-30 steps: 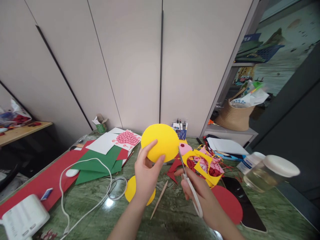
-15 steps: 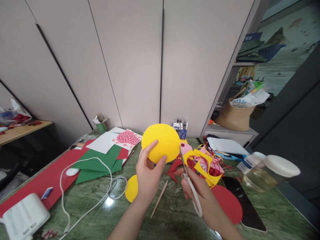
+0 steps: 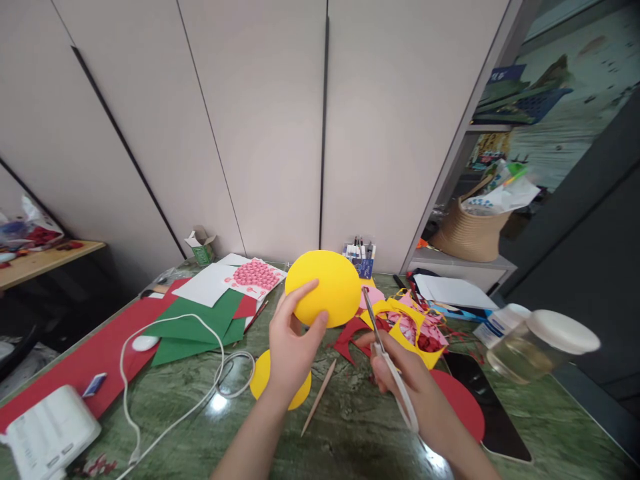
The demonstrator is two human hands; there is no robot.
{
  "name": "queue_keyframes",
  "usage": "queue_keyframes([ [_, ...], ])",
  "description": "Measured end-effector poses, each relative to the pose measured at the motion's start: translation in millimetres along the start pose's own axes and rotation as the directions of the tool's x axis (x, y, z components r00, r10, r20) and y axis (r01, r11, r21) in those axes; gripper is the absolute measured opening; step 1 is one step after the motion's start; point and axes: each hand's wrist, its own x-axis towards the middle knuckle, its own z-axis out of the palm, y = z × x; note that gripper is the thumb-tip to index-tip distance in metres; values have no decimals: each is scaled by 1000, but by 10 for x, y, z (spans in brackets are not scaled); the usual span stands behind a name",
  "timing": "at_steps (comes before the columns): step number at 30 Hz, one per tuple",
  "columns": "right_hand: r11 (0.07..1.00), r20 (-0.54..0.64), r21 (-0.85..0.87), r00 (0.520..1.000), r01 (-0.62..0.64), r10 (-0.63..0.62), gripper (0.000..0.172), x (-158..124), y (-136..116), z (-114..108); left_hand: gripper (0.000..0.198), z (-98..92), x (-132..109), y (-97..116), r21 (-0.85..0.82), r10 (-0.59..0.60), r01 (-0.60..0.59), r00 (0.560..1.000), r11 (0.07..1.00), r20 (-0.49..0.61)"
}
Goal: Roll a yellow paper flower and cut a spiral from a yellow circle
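My left hand (image 3: 293,347) pinches a yellow paper disc (image 3: 324,287) by its lower edge and holds it upright above the green marble table (image 3: 350,427). My right hand (image 3: 405,387) grips white-handled scissors (image 3: 390,363); the blades point up and sit just right of the disc, a small gap away. A second yellow disc (image 3: 260,380) lies flat under my left wrist. A thin wooden stick (image 3: 319,397) lies between my hands.
Yellow, pink and red paper scraps (image 3: 410,327) are heaped behind the scissors. A red disc (image 3: 463,407) and a dark tablet (image 3: 495,413) lie right. Green and red sheets (image 3: 195,327), a white cable (image 3: 165,373), a white device (image 3: 47,433) left. A jar (image 3: 540,347) stands far right.
The scissors and my right hand have shifted slightly right, away from the yellow disc's edge. My left hand keeps the disc almost still.
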Motion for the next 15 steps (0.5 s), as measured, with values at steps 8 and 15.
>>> queue_keyframes([
  [8,1000,20,7,1000,-12,12,29,10,-2,-14,37,-23,4,4,14,19,-20,999,1000,40],
  [15,1000,-5,1,1000,1,-1,27,13,30,-22,38,-41,20,-9,9,29,-30,998,1000,52],
])
